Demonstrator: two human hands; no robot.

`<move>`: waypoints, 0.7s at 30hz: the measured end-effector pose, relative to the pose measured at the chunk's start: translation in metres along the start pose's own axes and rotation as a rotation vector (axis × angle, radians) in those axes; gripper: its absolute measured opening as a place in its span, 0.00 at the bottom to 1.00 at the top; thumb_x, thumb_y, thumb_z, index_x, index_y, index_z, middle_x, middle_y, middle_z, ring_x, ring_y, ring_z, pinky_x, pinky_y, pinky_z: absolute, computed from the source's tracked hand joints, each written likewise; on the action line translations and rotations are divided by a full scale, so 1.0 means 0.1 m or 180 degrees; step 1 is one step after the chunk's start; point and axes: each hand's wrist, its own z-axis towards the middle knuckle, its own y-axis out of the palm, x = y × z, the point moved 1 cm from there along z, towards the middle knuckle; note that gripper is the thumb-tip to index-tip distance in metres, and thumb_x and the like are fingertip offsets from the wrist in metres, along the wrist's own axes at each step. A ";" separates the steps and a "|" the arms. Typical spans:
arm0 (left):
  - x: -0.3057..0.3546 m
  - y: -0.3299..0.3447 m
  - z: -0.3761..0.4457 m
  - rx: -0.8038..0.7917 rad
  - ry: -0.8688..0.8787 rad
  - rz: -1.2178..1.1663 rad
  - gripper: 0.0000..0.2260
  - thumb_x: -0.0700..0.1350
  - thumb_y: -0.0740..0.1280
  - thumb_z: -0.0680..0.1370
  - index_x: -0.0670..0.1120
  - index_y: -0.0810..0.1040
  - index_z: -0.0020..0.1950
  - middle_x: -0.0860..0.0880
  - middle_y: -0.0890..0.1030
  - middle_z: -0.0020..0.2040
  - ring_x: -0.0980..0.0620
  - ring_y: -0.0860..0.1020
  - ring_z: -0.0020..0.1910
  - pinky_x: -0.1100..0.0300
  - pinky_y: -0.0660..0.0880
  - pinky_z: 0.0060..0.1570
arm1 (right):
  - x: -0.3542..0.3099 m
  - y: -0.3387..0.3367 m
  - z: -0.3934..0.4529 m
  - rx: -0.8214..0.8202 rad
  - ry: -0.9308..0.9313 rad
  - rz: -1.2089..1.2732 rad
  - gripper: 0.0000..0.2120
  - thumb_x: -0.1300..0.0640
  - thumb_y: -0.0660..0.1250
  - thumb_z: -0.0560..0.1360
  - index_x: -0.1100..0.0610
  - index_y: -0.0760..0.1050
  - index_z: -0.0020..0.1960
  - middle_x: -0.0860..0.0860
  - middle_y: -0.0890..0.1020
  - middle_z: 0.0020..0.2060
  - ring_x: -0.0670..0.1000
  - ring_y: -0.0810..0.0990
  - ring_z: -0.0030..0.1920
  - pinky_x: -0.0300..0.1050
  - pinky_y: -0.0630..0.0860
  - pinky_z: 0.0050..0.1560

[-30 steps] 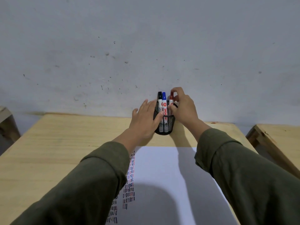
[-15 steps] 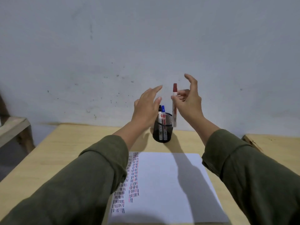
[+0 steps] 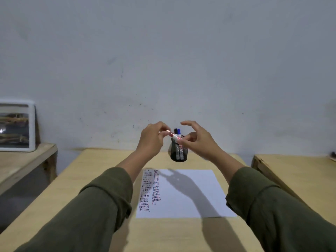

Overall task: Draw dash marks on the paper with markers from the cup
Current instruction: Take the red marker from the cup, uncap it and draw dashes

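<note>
A red marker (image 3: 175,136) lies nearly level in the air between my two hands, above the table. My left hand (image 3: 152,140) pinches its red cap end. My right hand (image 3: 197,140) grips the white barrel, with the index finger raised. Behind them stands a black mesh cup (image 3: 179,153) holding a black marker (image 3: 175,131) and a blue marker (image 3: 179,131). A white paper (image 3: 192,195) lies on the wooden table (image 3: 87,180), with columns of dark and red dash marks along its left side.
A second wooden table (image 3: 294,171) stands to the right across a narrow gap. At the left, a lower wooden surface (image 3: 20,160) carries a white-framed box (image 3: 17,125) against the wall. The grey wall rises right behind the cup.
My right hand lifted the red marker out of the cup and turned it level. My left hand left the cup and took hold of the cap end. The view pulled back.
</note>
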 end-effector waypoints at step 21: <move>0.15 -0.01 -0.41 0.0079 -0.1060 -0.2706 0.09 0.41 0.61 0.80 0.52 0.78 0.53 0.57 0.79 0.47 0.60 0.73 0.48 0.64 0.70 0.46 | -0.16 0.32 -0.19 0.0453 0.0750 0.3507 0.10 0.52 0.61 0.78 0.57 0.75 0.44 0.50 0.81 0.26 0.45 0.79 0.27 0.36 0.77 0.34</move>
